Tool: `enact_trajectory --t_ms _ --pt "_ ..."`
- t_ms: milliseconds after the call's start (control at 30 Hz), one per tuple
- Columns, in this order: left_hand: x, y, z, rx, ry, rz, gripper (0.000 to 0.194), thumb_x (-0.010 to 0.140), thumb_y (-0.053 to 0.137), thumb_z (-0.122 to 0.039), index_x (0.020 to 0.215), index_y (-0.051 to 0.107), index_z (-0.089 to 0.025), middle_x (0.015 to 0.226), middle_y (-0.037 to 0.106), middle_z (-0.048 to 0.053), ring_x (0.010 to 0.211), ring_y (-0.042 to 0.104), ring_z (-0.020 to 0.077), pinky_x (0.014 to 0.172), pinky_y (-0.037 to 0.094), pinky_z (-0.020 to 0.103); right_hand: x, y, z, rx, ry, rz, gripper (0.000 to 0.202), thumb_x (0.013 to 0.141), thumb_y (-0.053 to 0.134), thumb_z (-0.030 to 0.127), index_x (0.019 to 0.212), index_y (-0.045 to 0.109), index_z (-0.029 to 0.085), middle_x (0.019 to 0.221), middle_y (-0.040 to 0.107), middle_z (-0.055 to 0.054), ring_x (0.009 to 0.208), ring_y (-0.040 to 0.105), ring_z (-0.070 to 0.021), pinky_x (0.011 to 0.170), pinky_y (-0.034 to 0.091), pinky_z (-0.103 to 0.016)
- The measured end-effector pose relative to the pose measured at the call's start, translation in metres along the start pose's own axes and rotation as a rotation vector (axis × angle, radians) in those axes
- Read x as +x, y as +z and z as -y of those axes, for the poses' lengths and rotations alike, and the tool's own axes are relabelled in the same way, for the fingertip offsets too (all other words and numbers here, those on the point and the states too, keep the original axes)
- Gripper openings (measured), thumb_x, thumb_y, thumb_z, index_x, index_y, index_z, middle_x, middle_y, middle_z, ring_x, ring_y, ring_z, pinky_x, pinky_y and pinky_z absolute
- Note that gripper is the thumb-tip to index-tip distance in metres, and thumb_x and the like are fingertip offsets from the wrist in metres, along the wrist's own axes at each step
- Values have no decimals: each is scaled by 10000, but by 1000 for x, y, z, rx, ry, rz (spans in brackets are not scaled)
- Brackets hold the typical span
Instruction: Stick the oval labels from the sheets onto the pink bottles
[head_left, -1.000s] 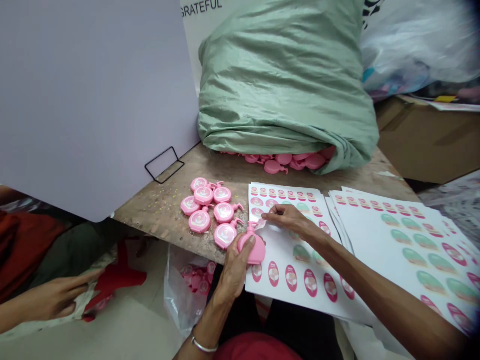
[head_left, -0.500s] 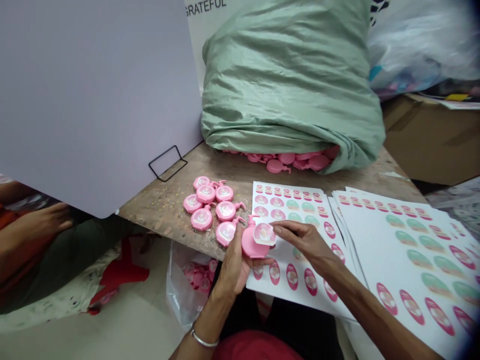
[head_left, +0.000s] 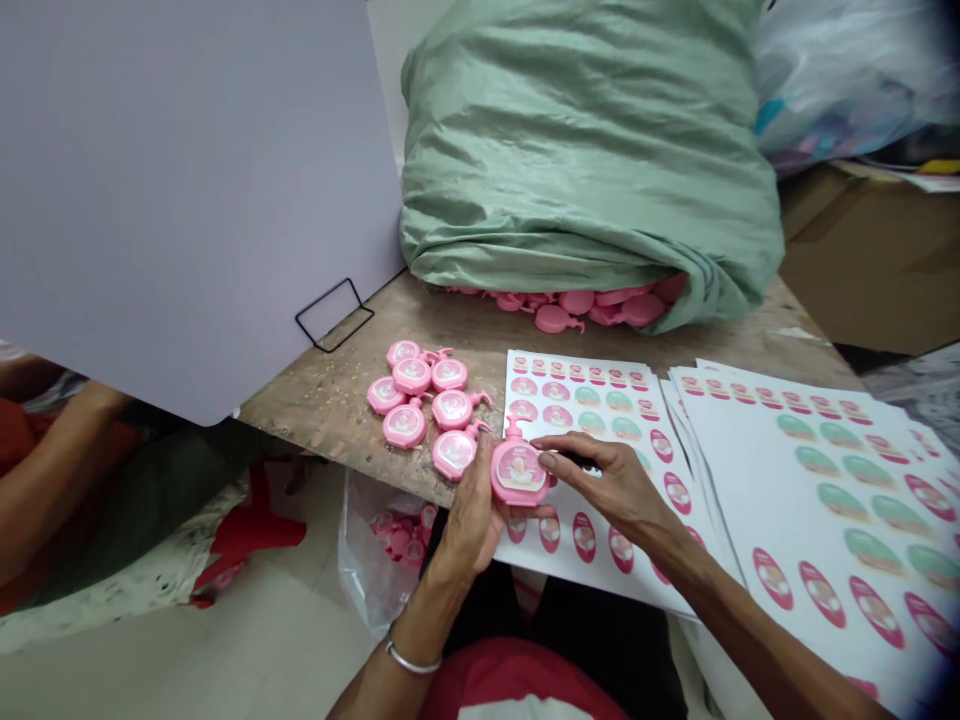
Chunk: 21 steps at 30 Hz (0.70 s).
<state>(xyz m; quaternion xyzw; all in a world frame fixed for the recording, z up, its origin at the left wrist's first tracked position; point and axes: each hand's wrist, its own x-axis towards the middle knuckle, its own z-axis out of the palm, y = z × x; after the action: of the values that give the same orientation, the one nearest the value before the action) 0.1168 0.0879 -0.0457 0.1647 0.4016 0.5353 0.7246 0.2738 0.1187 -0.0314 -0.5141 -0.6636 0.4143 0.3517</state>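
A small pink toy pump bottle (head_left: 517,498) is held upright in my left hand (head_left: 472,515), its fingers wrapped round the left side and under the base. An oval pink sticker (head_left: 521,466) lies over the bottle's flat face. At the sticker's right edge, the thumb and forefinger of my right hand (head_left: 619,485) are closed on it. Left of my hands, several pink bottles with stickers (head_left: 405,424) lie grouped on the wooden table (head_left: 345,400). Beneath my right hand is a sticker sheet (head_left: 559,378) with pink and green labels.
A green cloth sack (head_left: 585,150) with pink bottles (head_left: 556,318) at its mouth stands behind. More sticker sheets (head_left: 735,450) are stacked right. A grey-lilac board (head_left: 187,200) and wire stand (head_left: 334,315) are left. A plastic bag (head_left: 360,570) hangs below; another person's arm (head_left: 67,470) shows far left.
The sticker, earlier tilted off the bottle's upper right in my right fingers, now lies over its face. My right fingers have moved slightly left. The view has shifted a little.
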Motion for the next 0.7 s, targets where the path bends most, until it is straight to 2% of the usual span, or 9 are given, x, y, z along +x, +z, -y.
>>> enact_trajectory --t_ms 200,467,600,700 --pt "1 0 -1 -5 3 -25 487 854 581 -514 1191 625 -164 1148 665 109 968 650 235 712 615 335 0 1 0 -4 6 1 310 806 648 494 960 752 246 865 714 -39 739 615 -180 666 485 -314" --pt "3 -4 0 17 4 -7 519 861 541 -560 1177 642 -160 1137 667 111 999 636 249 720 615 353 1 2 1 1 -4 -10 290 799 665 476 954 756 249 856 715 -37 748 624 -178 684 504 -304" --pt "3 -4 0 24 9 -5 512 871 537 -543 1206 626 -166 1197 638 115 1019 627 244 729 615 339 2 3 1 -12 -11 -10 302 795 665 482 955 755 243 842 714 -39 722 619 -175 663 497 -305" --pt "3 -4 -1 -16 3 -57 506 857 579 -512 1226 617 -167 1235 619 119 1008 630 242 737 615 346 3 3 1 -23 -23 -19 301 785 670 480 944 758 241 821 712 -40 707 608 -172 648 493 -304"
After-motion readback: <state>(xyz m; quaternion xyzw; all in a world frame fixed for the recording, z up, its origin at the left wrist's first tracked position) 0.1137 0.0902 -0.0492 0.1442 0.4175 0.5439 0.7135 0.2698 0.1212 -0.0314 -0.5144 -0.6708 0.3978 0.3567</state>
